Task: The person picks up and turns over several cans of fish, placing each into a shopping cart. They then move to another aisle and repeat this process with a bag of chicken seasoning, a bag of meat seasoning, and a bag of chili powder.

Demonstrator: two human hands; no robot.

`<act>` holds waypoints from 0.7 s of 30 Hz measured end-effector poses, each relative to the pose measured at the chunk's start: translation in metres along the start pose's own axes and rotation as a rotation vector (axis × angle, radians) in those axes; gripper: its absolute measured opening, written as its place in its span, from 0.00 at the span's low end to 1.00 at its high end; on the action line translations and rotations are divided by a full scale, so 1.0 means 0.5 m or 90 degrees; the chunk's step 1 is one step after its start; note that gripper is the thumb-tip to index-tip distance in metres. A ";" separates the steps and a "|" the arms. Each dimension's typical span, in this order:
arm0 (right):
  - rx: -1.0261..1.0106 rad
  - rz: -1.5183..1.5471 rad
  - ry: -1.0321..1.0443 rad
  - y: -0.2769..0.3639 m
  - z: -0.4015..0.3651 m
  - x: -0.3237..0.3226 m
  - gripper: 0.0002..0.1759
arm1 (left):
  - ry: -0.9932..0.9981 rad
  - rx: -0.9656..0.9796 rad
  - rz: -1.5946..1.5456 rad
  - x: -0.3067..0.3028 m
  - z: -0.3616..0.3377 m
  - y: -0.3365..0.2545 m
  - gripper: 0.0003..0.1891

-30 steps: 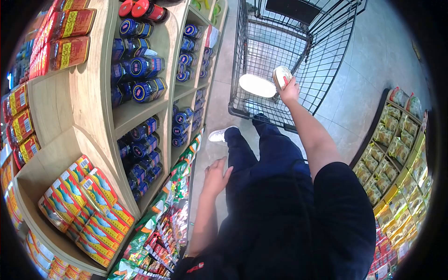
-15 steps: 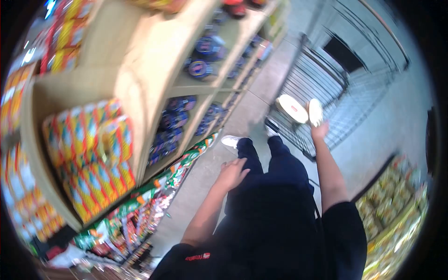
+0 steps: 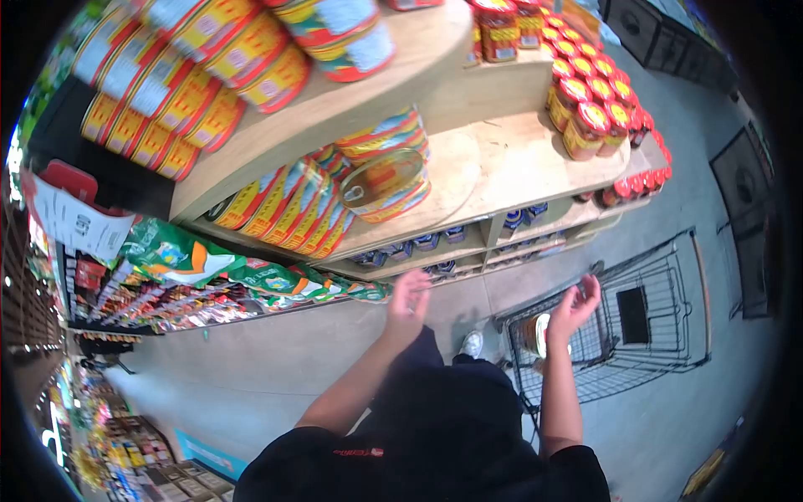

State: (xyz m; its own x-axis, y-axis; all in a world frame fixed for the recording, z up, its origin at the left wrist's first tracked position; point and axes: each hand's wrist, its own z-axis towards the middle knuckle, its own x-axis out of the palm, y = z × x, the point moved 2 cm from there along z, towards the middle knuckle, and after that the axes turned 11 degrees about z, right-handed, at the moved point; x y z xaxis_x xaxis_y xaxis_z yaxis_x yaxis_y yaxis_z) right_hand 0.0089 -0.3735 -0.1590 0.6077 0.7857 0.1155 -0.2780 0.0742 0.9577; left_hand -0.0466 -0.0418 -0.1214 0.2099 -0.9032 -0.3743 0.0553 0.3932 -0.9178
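My left hand (image 3: 409, 303) is raised with its fingers apart, holding nothing, in front of the low wooden shelf. Oval tins in red and yellow wrap (image 3: 288, 209) stand in a row on that shelf. One oval tin (image 3: 385, 184) leans there with its gold pull-tab lid facing out. Over the near end of the shopping cart (image 3: 644, 368) is my right hand (image 3: 575, 311), fingers curved and apart, with nothing in it. Just below and behind it, a tin with a pale lid (image 3: 535, 335) sits in the cart, partly hidden by my wrist.
Red-lidded jars (image 3: 590, 121) fill the shelf's far end. Stacked round tins (image 3: 251, 54) stand on the upper level, near a price sign (image 3: 75, 217). Green packets (image 3: 180, 255) hang along the lower edge. Black speaker-like boxes (image 3: 744, 217) stand at right.
My view has turned toward the shelf. My right hand has drawn back from the pale-lidded tin, now empty. My left hand has risen toward the shelf.
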 end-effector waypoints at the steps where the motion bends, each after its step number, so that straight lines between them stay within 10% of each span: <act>1: -0.032 0.052 0.051 0.047 0.007 0.066 0.26 | -0.062 0.010 -0.065 -0.023 0.028 -0.031 0.28; 9: -0.163 0.072 0.462 0.282 -0.079 0.429 0.34 | -0.284 0.060 -0.054 -0.121 0.157 -0.151 0.37; 21: -0.166 -0.056 0.478 0.277 -0.084 0.565 0.43 | -0.124 -0.029 -0.227 -0.145 0.194 -0.162 0.51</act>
State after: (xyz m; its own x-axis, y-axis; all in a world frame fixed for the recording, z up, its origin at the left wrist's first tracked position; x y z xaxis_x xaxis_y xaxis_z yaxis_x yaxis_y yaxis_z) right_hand 0.1105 -0.1154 -0.0048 -0.0015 0.9671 -0.2543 -0.4734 0.2233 0.8521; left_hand 0.0283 0.0084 -0.0070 0.3666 -0.9304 -0.0034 0.1157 0.0492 -0.9921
